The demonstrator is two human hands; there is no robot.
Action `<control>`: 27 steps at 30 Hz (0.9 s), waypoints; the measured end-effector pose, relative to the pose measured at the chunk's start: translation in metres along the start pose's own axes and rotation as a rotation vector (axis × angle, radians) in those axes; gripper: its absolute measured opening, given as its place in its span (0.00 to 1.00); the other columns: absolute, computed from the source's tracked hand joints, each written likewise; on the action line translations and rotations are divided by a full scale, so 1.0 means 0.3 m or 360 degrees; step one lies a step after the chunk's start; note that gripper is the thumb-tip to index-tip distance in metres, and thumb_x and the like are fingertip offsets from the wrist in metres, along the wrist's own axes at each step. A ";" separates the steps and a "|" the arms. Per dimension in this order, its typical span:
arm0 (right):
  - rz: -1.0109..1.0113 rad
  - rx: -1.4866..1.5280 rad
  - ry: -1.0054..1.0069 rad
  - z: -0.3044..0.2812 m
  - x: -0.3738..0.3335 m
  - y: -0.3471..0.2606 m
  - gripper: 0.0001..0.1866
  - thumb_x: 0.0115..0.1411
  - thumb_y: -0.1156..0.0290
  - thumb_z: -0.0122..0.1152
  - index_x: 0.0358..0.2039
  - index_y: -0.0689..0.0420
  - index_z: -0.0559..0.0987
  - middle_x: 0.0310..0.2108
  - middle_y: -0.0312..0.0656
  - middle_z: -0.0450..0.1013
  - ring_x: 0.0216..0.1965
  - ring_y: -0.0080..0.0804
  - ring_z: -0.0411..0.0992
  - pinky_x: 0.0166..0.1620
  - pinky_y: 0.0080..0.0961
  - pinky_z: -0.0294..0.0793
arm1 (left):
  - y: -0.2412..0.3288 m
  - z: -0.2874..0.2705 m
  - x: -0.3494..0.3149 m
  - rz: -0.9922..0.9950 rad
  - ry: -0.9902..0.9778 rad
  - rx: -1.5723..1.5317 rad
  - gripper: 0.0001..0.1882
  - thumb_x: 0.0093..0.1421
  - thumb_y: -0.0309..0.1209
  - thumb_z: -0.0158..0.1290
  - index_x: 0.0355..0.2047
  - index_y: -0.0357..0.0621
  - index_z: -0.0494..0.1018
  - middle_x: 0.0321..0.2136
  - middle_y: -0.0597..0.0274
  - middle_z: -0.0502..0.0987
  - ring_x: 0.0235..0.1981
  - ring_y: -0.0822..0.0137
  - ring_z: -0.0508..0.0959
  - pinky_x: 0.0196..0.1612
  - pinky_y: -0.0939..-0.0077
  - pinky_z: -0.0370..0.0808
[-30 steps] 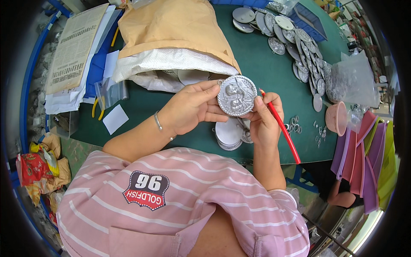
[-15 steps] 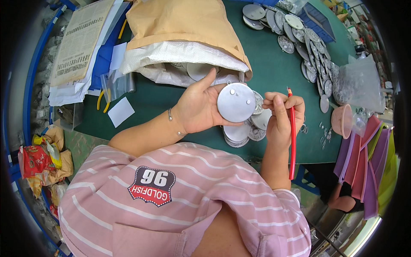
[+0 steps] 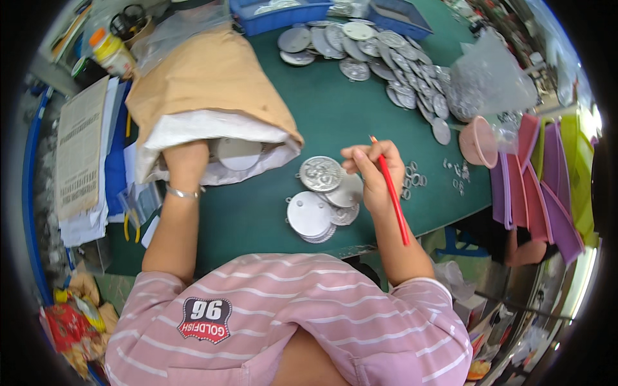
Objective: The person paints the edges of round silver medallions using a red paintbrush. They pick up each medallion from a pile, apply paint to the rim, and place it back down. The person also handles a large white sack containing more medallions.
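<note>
My left hand (image 3: 185,165) reaches into the mouth of a tan paper sack (image 3: 206,83) with a white woven lining. Its fingers are hidden inside, beside a flat silver disc (image 3: 239,153) that shows in the opening. In my right hand (image 3: 376,172) a red pencil (image 3: 394,202) is held, tip pointing away from me, with thumb and forefinger pinched together. Just left of that hand lies a small heap of silver medallions: a plain-backed one (image 3: 309,213) with two small studs, and an embossed one (image 3: 320,174) face up.
Many more medallions (image 3: 393,61) spread across the green table's far side, before blue bins (image 3: 400,18). Small metal rings (image 3: 412,180) lie right of my right hand, near a pink cup (image 3: 477,143) and a clear plastic bag (image 3: 492,74). Papers (image 3: 80,154) are stacked at left.
My left hand no longer holds the medallion and has gone into the sack. My right hand keeps the pencil. The view has shifted, showing more of the table's far side.
</note>
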State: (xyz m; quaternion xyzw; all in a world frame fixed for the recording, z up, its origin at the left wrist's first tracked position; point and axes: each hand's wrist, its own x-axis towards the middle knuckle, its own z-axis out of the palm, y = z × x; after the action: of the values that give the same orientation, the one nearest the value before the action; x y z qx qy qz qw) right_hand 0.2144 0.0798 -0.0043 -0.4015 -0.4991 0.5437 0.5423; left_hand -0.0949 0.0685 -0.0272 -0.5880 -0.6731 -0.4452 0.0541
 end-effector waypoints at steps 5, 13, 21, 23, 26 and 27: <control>-0.0580 -0.0515 0.0161 -0.176 0.241 0.106 0.11 0.55 0.80 0.55 0.25 0.59 0.62 0.30 0.50 0.74 0.27 0.26 0.72 0.29 0.19 0.71 | -0.331 0.125 -0.024 0.0473 -0.0270 0.0737 0.25 0.57 0.47 0.46 0.51 0.49 0.67 0.51 0.52 0.68 0.53 0.52 0.67 0.56 0.59 0.62; -0.0977 -0.2321 0.0049 -0.395 0.536 0.068 0.15 0.41 0.74 0.65 0.28 0.56 0.67 0.27 0.45 0.69 0.31 0.48 0.68 0.34 0.40 0.68 | -0.003 0.013 -0.050 0.0140 -0.0658 0.0731 0.17 0.57 0.36 0.46 0.44 0.42 0.72 0.48 0.46 0.69 0.49 0.49 0.69 0.55 0.56 0.61; -0.1475 -0.2831 -0.0342 -0.427 0.649 0.056 0.10 0.46 0.71 0.57 0.29 0.52 0.68 0.25 0.40 0.68 0.29 0.40 0.70 0.27 0.34 0.71 | 0.280 -0.124 -0.192 0.0342 -0.0148 -0.0662 0.10 0.51 0.13 0.48 0.35 0.32 0.72 0.37 0.49 0.73 0.39 0.59 0.72 0.43 0.74 0.69; -0.1442 -0.2781 -0.0393 -0.422 0.646 0.008 0.10 0.45 0.72 0.56 0.29 0.52 0.68 0.24 0.39 0.68 0.28 0.39 0.71 0.26 0.33 0.72 | 0.280 -0.141 -0.197 0.0360 -0.0192 -0.0794 0.10 0.51 0.12 0.47 0.34 0.33 0.72 0.36 0.49 0.73 0.37 0.61 0.73 0.41 0.75 0.69; -0.1465 -0.2695 -0.0316 -0.397 0.596 -0.037 0.08 0.45 0.74 0.55 0.27 0.53 0.68 0.23 0.40 0.68 0.27 0.40 0.70 0.27 0.35 0.70 | 0.320 -0.132 -0.190 0.0142 -0.0347 -0.1107 0.10 0.51 0.11 0.47 0.33 0.31 0.72 0.33 0.50 0.75 0.33 0.64 0.76 0.35 0.78 0.73; -0.1470 -0.2683 -0.0282 -0.384 0.570 -0.051 0.07 0.46 0.75 0.54 0.26 0.53 0.68 0.23 0.40 0.67 0.27 0.41 0.70 0.27 0.35 0.70 | 0.329 -0.124 -0.189 0.0059 -0.0412 -0.1241 0.10 0.50 0.11 0.47 0.32 0.31 0.73 0.31 0.51 0.75 0.32 0.64 0.77 0.33 0.79 0.74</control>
State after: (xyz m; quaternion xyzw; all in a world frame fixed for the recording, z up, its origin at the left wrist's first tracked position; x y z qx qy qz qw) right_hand 0.3146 0.2602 0.0080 -0.3806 -0.8734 -0.2317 0.1966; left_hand -0.0116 -0.0071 0.0141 -0.6277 -0.4444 -0.5882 -0.2500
